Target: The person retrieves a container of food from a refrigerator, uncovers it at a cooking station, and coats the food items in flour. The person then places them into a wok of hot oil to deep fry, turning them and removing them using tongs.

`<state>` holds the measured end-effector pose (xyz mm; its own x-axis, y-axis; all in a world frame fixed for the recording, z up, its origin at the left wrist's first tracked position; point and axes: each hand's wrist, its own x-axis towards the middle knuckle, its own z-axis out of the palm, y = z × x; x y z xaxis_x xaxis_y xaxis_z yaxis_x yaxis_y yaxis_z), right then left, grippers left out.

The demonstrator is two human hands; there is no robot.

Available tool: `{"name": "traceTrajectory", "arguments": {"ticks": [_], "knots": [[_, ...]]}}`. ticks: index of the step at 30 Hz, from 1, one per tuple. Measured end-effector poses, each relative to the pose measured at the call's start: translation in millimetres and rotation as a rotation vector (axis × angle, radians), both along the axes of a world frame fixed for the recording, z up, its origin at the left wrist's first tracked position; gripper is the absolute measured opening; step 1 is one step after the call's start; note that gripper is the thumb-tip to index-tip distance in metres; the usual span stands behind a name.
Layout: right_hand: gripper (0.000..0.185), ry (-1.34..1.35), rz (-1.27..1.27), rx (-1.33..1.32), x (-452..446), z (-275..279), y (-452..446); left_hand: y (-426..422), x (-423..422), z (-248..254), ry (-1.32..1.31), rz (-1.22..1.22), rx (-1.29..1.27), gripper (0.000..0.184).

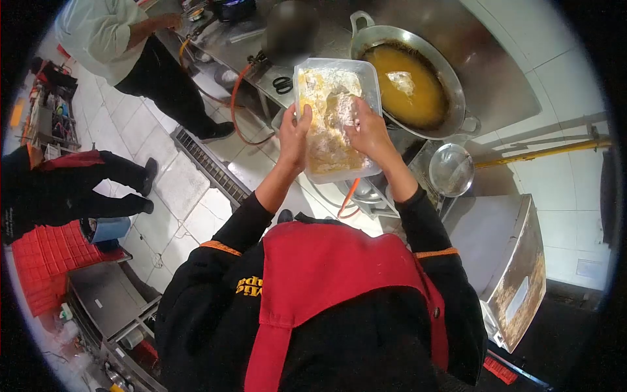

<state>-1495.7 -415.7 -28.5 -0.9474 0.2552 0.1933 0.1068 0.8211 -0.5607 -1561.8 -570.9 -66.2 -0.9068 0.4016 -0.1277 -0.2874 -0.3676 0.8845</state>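
The kitchen has a pale tiled floor [179,183], with a steel counter running along beyond the person. In front of the person's red apron, a clear plastic tub [339,175] holds white powder and yellow, damp-looking food [317,98]; the hands and powder hide where one piece ends and another begins. The left hand [295,137] grips the tub's left wall, thumb lapped over the rim. The right hand [371,134] reaches in over the right edge, fingers bent round a powdered clump [346,110] toward the far right corner; whether they pinch it or merely press, I cannot tell. Good handling here probably means a firm left hold, the tub level, and light turning from beneath so powder reaches every fold without spilling over the rim. Past the tub's right edge, a wide pan [458,81] holds brown liquid, with a pale piece [401,83] left of its middle. That nearness suggests keeping wrists and loose powder clear of the pan's near rim.
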Motion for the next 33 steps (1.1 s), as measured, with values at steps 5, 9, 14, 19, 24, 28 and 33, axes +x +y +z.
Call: {"name": "traceTrajectory", "arguments": {"ticks": [5, 9, 14, 19, 24, 28, 33], "knots": [[0.071, -0.131, -0.053, -0.008, -22, 7, 6, -4, -7, -2, -0.052, 0.013, 0.097, 0.063], [0.058, -0.329, -0.013, -0.058, -38, 24, 17, -7, -11, 0, -0.023, 0.005, 0.009, 0.062], [0.037, -0.266, 0.09, 0.059, -42, 35, 22, -7, -14, -8, 0.004, 0.031, 0.008, 0.06], [0.022, -0.13, 0.286, 0.169, -47, 39, 18, -9, -16, -12, -0.017, -0.011, -0.008, 0.061], [0.015, -0.103, 0.344, 0.166, -51, 43, 13, -8, -20, -21, -0.086, -0.039, 0.05, 0.064], [0.017, 0.143, 0.288, 0.194, -44, 56, 10, -6, -23, -20, -0.146, -0.069, 0.108, 0.064], [0.013, 0.414, 0.224, 0.202, -35, 58, -2, -6, -26, -14, -0.141, -0.077, 0.175, 0.064]]}}
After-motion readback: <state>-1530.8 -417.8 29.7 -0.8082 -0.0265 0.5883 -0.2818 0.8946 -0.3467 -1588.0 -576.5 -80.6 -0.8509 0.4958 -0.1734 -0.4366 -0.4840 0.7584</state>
